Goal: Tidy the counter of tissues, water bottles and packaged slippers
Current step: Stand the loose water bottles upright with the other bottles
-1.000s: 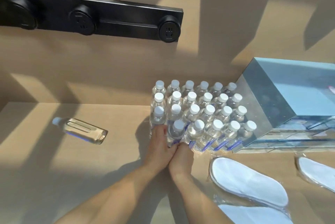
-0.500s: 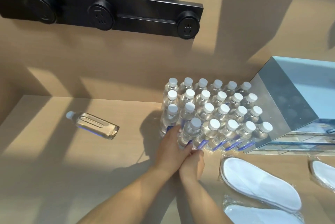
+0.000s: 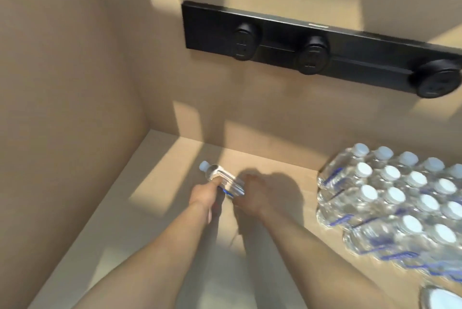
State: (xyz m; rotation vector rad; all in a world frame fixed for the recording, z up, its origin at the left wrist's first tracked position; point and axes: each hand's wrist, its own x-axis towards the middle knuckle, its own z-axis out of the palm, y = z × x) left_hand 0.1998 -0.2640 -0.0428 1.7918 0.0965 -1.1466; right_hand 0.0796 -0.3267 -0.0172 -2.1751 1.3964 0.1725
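A single clear water bottle (image 3: 221, 176) with a white cap lies on its side on the beige counter (image 3: 160, 191), cap pointing far left. My left hand (image 3: 203, 197) grips its middle with the thumb on top. My right hand (image 3: 252, 196) curls around its base end. The image is blurred by motion. A tight block of several upright water bottles (image 3: 390, 198) with white caps and blue labels stands at the right, apart from both hands. A corner of a white packaged slipper (image 3: 440, 298) shows at the bottom right edge.
A black socket strip (image 3: 317, 53) with three round outlets runs along the back wall above the counter. A beige side wall (image 3: 62, 108) closes the counter on the left. No tissue box is in view.
Both hands left the front of the bottle block and moved left to the lone lying bottle, now holding it. The view swung left, so the silver box and most slippers dropped out of sight.
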